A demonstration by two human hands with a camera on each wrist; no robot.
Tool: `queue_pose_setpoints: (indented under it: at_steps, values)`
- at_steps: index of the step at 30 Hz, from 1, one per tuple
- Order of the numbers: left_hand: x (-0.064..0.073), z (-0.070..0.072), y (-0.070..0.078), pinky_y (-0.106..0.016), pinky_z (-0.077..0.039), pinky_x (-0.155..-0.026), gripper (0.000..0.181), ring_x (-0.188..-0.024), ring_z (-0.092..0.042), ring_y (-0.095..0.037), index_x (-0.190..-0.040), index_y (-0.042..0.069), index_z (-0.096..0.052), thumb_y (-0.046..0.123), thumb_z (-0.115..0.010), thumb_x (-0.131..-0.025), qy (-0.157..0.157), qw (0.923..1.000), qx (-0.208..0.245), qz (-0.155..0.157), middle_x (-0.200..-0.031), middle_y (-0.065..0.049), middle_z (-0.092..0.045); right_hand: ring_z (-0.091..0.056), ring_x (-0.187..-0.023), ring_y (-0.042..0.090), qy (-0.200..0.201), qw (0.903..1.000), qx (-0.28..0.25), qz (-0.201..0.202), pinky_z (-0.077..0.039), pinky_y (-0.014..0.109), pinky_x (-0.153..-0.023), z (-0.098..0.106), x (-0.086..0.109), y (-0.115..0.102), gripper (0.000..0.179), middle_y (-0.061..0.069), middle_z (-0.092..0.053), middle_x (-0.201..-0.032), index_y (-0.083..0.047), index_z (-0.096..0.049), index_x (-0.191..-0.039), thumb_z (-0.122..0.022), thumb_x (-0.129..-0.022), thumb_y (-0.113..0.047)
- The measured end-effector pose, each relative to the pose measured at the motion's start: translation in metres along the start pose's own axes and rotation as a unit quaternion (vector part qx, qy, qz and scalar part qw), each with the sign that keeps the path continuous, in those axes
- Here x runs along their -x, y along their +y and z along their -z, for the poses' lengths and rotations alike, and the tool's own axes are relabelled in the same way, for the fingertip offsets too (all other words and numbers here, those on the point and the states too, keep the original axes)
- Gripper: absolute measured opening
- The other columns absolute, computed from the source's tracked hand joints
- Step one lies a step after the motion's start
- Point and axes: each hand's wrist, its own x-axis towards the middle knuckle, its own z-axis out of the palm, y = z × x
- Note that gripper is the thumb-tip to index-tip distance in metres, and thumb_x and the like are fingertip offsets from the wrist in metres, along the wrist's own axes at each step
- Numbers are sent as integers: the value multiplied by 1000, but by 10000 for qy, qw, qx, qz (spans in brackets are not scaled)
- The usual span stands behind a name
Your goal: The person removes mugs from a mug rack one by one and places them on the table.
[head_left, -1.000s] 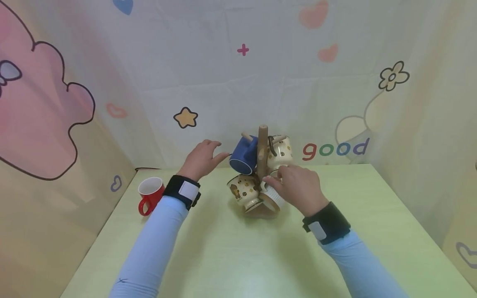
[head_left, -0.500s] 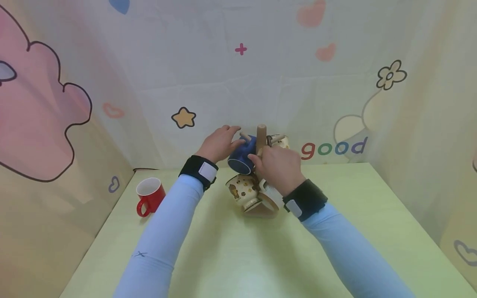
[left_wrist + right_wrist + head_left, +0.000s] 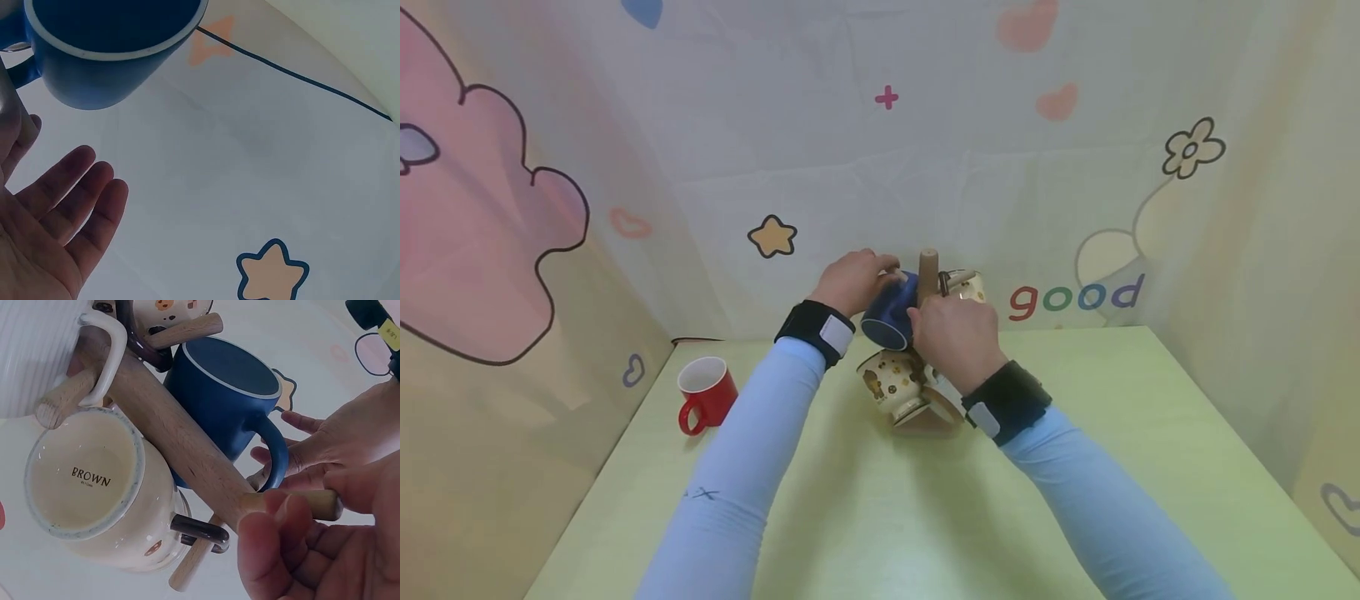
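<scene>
A wooden mug rack (image 3: 928,271) stands at the back of the table, hung with several mugs. My left hand (image 3: 853,282) is at the upper left, thumb and index finger pinching the end of the peg beside the blue mug (image 3: 889,315); its other fingers stay extended in the left wrist view. The blue mug's handle (image 3: 273,453) is close to those fingers. My right hand (image 3: 957,337) is in front of the post, pinching a bare wooden peg (image 3: 322,504) between thumb and fingers. A cream patterned mug (image 3: 891,383) hangs low left; a white ribbed mug (image 3: 37,356) hangs low right.
A red mug (image 3: 707,392) stands upright on the table (image 3: 850,517) at the left. Another cream mug (image 3: 976,287) hangs behind my right hand. A printed cloth (image 3: 820,133) rises behind the table.
My left hand has moved right and up to the peg beside the blue mug. My right hand has moved from the white mug up and left to the bare peg.
</scene>
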Motion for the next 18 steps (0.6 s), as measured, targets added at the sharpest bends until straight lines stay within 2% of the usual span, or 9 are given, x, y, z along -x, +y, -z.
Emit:
queue_pose_setpoints:
  at_steps: [4,11,18]
  values:
    - [0,0,2,-35,-51,-90,35,-106,-65,-24,-133,13,-63,28,-55,-102,14,9998,144,100,-117,-8,-70,-56,-52,23,-19,10000,-1,-35,-45,37,-45,-1,0,-1,46,7,-55,-60,-3,-64,-84,-45,-104,-40]
    - [-1,0,4,-35,-49,-96,36,-113,-63,-25,-135,12,-62,26,-55,-103,-55,9992,269,292,-125,-8,-67,-55,-50,23,249,9997,41,-16,-44,37,-43,-5,1,-3,46,7,-52,-57,-3,-62,-78,-45,-104,-37]
    - [2,4,7,-34,-49,-96,35,-111,-64,-24,-133,11,-63,25,-56,-102,-38,9992,332,225,-124,-8,-68,-56,-52,24,212,9998,-13,-53,-46,38,-45,-4,0,-4,44,8,-53,-59,-2,-63,-80,-46,-104,-35]
